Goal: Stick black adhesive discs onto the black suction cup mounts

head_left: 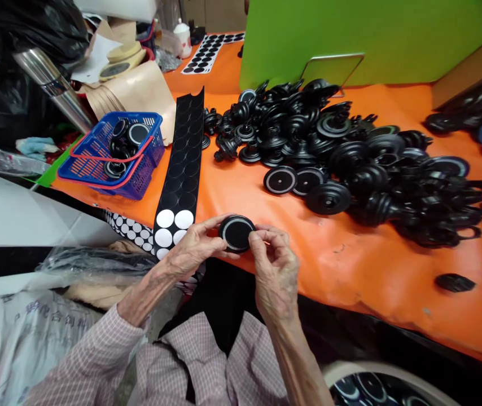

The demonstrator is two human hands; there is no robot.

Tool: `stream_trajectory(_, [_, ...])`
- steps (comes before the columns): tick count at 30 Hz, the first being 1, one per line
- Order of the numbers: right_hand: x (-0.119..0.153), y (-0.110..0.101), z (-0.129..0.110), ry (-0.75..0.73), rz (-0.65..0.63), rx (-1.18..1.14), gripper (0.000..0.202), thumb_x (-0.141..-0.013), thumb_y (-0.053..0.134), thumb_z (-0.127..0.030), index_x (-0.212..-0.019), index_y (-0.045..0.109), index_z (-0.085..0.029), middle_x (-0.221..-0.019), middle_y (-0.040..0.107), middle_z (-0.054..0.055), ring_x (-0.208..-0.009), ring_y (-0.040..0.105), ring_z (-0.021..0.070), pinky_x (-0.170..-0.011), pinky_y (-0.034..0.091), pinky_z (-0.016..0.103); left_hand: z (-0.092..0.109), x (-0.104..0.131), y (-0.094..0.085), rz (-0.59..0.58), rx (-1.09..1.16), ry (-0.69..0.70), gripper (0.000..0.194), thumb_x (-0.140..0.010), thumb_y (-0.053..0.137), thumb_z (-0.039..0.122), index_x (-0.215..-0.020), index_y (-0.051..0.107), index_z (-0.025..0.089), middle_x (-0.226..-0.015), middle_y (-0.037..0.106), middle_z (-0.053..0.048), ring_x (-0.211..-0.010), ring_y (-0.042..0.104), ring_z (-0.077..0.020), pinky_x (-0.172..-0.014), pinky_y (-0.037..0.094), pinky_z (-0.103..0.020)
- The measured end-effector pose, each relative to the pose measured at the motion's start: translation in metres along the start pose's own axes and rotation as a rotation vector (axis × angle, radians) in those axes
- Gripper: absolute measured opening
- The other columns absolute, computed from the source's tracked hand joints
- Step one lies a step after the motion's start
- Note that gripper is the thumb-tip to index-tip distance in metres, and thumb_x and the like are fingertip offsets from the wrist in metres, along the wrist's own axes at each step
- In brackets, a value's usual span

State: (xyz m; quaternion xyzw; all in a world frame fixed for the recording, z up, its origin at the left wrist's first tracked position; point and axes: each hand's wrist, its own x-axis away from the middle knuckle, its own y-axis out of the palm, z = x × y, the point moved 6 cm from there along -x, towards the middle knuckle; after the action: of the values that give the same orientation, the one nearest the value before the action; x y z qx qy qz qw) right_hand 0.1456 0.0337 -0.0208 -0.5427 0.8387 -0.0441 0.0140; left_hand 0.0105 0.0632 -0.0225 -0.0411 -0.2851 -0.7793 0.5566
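Between my hands, over the table's front edge, is a round black plastic disc with a pale ring on its face. My left hand grips its left side, thumb at the front rim and fingers behind. At its right edge, the thumb and forefinger of my right hand are pinched together, touching the disc. Left of my hands lies a long strip of round black stickers; white circles show at its near end. Whether a sticker is between my right fingertips is hidden.
A large heap of black disc parts covers the orange table. The blue basket at left holds a few discs. Behind stands a green board. A round tub of discs sits lower right, and a steel flask leans at left.
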Motion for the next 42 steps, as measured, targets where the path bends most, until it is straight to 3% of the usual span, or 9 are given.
stream_trajectory(16, [0.006, 0.017, -0.001, -0.254, 0.015, 0.241, 0.014, -0.089, 0.050, -0.032, -0.080, 0.052, -0.021, -0.094, 0.055, 0.007, -0.088, 0.057, 0.0194, -0.072, 0.053, 0.035, -0.002, 0.002, -0.010, 0.086, 0.046, 0.070, 0.041, -0.074, 0.074, 0.025, -0.112, 0.063, 0.014, -0.112, 0.065, -0.011, -0.097, 0.065, -0.0242, -0.072, 0.060, -0.034])
stream_trajectory(22, [-0.004, 0.019, 0.009, 0.067, -0.056, 0.023, 0.035, -0.074, 0.069, -0.048, -0.093, 0.057, -0.020, -0.088, 0.062, 0.005, -0.079, 0.062, 0.0192, -0.067, 0.054, 0.032, 0.003, 0.010, -0.020, 0.116, 0.090, 0.121, 0.045, -0.071, 0.076, 0.030, -0.110, 0.063, 0.014, -0.107, 0.063, -0.009, -0.085, 0.067, -0.0198, -0.070, 0.060, -0.032])
stream_trajectory(24, [-0.018, 0.042, 0.004, 0.144, -0.259, -0.033, 0.033, -0.072, 0.071, -0.049, -0.082, 0.060, -0.019, -0.075, 0.064, 0.003, -0.068, 0.061, 0.0173, -0.061, 0.053, 0.029, 0.023, 0.008, -0.031, 0.113, 0.048, 0.171, 0.048, -0.071, 0.076, 0.034, -0.112, 0.063, 0.014, -0.108, 0.062, -0.009, -0.079, 0.068, -0.0180, -0.068, 0.060, -0.032])
stream_trajectory(27, [-0.041, 0.097, -0.034, 0.070, -0.465, -0.147, 0.033, -0.071, 0.072, -0.047, -0.068, 0.058, -0.018, -0.059, 0.057, -0.002, -0.055, 0.054, 0.0118, -0.052, 0.046, 0.024, 0.084, 0.013, -0.056, 0.193, -0.138, 0.291, 0.056, -0.073, 0.074, 0.037, -0.121, 0.058, 0.014, -0.113, 0.061, -0.012, -0.073, 0.068, -0.0160, -0.066, 0.059, -0.032])
stream_trajectory(31, [-0.063, 0.179, -0.104, 0.014, -0.607, -0.468, 0.035, -0.068, 0.074, -0.046, -0.071, 0.054, -0.018, -0.058, 0.055, -0.005, -0.050, 0.053, 0.0080, -0.052, 0.046, 0.022, 0.174, 0.051, -0.090, 0.536, -0.569, 0.504, 0.054, -0.078, 0.069, 0.041, -0.125, 0.056, 0.017, -0.105, 0.065, -0.011, -0.064, 0.065, -0.0131, -0.059, 0.055, -0.029])
stream_trajectory(33, [-0.073, 0.201, -0.122, -0.025, -0.648, -0.566, 0.032, -0.071, 0.070, -0.045, -0.083, 0.053, -0.020, -0.071, 0.060, -0.004, -0.056, 0.060, 0.0098, -0.058, 0.051, 0.026, 0.187, 0.072, -0.104, 0.721, -0.742, 0.592, 0.043, -0.081, 0.062, 0.048, -0.109, 0.064, 0.015, -0.088, 0.067, -0.006, -0.060, 0.062, -0.0123, -0.057, 0.052, -0.026])
stream_trajectory(36, [-0.077, 0.189, -0.109, -0.193, -0.564, -0.382, 0.027, -0.080, 0.058, -0.046, -0.090, 0.055, -0.021, -0.081, 0.062, 0.000, -0.066, 0.064, 0.0140, -0.063, 0.053, 0.031, 0.139, 0.070, -0.121, 0.656, -0.843, 0.366, 0.036, -0.082, 0.060, 0.047, -0.091, 0.067, 0.014, -0.076, 0.065, -0.005, -0.067, 0.061, -0.0153, -0.064, 0.050, -0.028])
stream_trajectory(39, [-0.059, 0.153, -0.059, -0.323, -0.457, 0.052, 0.023, -0.083, 0.052, -0.040, -0.089, 0.060, -0.019, -0.087, 0.066, 0.006, -0.081, 0.065, 0.0205, -0.077, 0.052, 0.041, 0.075, 0.054, -0.138, 0.705, -0.802, 0.172, 0.044, -0.068, 0.073, 0.041, -0.101, 0.064, 0.014, -0.089, 0.064, -0.007, -0.077, 0.060, -0.0174, -0.070, 0.048, -0.030])
stream_trajectory(42, [-0.031, 0.130, -0.010, -0.364, -0.464, 0.245, 0.026, -0.083, 0.049, -0.034, -0.097, 0.062, -0.016, -0.103, 0.067, 0.013, -0.097, 0.063, 0.0252, -0.088, 0.050, 0.046, 0.043, 0.032, -0.147, 0.708, -0.571, 0.123, 0.051, -0.061, 0.078, 0.034, -0.104, 0.058, 0.016, -0.081, 0.058, -0.001, -0.067, 0.054, -0.0122, -0.061, 0.042, -0.025])
